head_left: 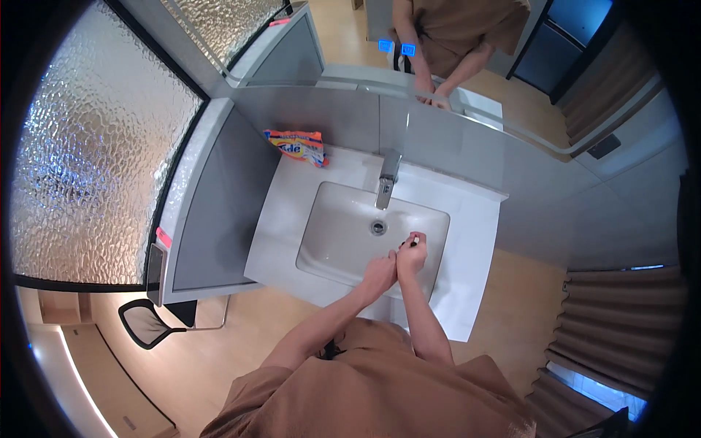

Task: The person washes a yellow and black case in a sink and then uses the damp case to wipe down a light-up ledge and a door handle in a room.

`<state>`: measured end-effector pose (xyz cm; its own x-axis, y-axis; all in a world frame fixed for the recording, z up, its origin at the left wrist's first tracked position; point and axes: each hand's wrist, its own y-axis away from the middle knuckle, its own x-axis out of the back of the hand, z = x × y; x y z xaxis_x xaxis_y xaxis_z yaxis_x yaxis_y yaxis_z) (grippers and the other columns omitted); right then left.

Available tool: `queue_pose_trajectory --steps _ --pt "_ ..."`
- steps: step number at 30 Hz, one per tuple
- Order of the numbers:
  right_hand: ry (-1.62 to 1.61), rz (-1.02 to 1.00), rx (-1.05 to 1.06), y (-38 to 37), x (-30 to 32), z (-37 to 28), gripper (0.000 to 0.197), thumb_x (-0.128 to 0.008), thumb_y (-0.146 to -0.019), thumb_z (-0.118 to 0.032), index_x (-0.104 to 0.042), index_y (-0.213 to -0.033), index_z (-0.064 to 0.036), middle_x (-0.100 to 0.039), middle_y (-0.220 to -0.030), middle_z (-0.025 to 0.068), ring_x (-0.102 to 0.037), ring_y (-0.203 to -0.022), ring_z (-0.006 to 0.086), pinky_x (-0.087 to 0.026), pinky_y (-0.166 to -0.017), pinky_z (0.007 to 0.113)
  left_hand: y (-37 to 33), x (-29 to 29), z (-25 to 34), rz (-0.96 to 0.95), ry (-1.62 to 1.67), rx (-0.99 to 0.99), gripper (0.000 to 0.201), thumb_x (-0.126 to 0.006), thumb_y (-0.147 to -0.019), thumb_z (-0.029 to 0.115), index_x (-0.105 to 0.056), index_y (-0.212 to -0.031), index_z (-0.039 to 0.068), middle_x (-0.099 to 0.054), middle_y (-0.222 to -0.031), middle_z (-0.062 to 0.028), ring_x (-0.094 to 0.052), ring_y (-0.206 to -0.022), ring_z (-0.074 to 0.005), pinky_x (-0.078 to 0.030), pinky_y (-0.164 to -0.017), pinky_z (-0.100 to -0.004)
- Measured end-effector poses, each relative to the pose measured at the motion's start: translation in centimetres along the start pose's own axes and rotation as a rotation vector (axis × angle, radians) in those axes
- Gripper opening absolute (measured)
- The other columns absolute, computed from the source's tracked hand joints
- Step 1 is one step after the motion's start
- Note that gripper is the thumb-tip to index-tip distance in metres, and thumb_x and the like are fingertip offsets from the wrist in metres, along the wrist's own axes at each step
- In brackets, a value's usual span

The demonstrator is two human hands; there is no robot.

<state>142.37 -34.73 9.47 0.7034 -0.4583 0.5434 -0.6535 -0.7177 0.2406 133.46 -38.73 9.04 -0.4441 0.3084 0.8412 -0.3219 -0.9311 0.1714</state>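
Observation:
Both my hands are close together over the right part of a white sink basin (321,226). My right hand (412,257) is closed, and small dark bits of something show at its fingers, too little to name. Against its left side rests my left hand (380,275), fingers curled in; whatever they grip, if anything, is hidden. Just beyond the hands lies the round metal drain (378,228). A chrome faucet (388,179) stands at the back of the basin, and I see no water running from it.
An orange and blue detergent bag (298,147) lies at the back left of the white counter (281,233). Behind the counter is a mirror (350,36). A grey partition (219,212) borders the left side. A black-framed chair (150,325) and brown curtains (621,314) stand farther off.

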Motion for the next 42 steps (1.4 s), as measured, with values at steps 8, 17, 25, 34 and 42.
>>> queue_pose_trajectory --steps 8,17,25,34,42 --pt "-0.2 -0.331 0.98 0.2 9.9 -2.3 0.039 -0.063 -0.091 -0.006 -0.055 -0.129 -0.0021 -0.064 -0.12 0.0202 -0.063 -0.112 0.0319 -0.052 -0.092 0.041 2.1 8.7 -1.3 -0.6 1.982 0.622 0.041 -0.054 -0.091 0.044 -0.043 -0.066 0.013 -0.037 -0.047 0.0035 -0.026 -0.033 -0.008 -0.02 -0.031 -0.025" --pt "-0.273 -0.281 1.684 0.1 9.1 -5.9 0.068 -0.071 -0.081 0.001 -0.038 -0.139 -0.012 -0.051 -0.138 0.0211 -0.044 -0.134 0.0441 -0.044 -0.105 0.066 4.7 13.6 8.1 -1.713 2.587 -0.226 0.043 -0.056 -0.09 0.039 -0.042 -0.062 0.009 -0.034 -0.04 0.002 -0.026 -0.029 -0.0086 -0.021 -0.027 -0.0252" --pt "-0.465 -0.111 1.89 2.9 13.1 -16.4 0.027 -0.082 -0.073 -0.004 -0.065 -0.093 -0.0096 -0.052 -0.079 0.0061 -0.055 -0.07 0.0228 -0.058 -0.061 0.036 5.7 16.9 13.5 -1.876 2.559 -0.69 0.039 -0.063 -0.085 0.03 -0.045 -0.056 0.01 -0.037 -0.039 0.0013 -0.028 -0.027 -0.0126 -0.019 -0.028 -0.0287" --pt "0.99 -0.661 1.425 -3.2 10.5 -9.3 0.011 -0.067 -0.075 -0.019 -0.07 -0.074 -0.0084 -0.07 -0.07 0.0127 -0.072 -0.067 0.0277 -0.055 -0.054 0.042 -1.3 11.0 3.7 -0.771 1.137 0.316 0.04 -0.06 -0.086 0.035 -0.04 -0.057 0.017 -0.041 -0.049 0.0028 -0.033 -0.035 -0.0077 -0.021 -0.034 -0.0268" --pt "0.941 -0.553 1.062 -1.9 -0.3 3.8 0.014 -0.061 -0.083 -0.022 -0.071 -0.078 -0.0141 -0.072 -0.089 0.0126 -0.071 -0.087 0.0298 -0.056 -0.077 0.047 -2.4 3.6 -4.3 -0.206 -0.055 -0.182 0.023 -0.055 -0.085 0.022 -0.071 -0.083 0.005 -0.071 -0.088 -0.0204 -0.069 -0.084 -0.0395 -0.055 -0.073 -0.053"
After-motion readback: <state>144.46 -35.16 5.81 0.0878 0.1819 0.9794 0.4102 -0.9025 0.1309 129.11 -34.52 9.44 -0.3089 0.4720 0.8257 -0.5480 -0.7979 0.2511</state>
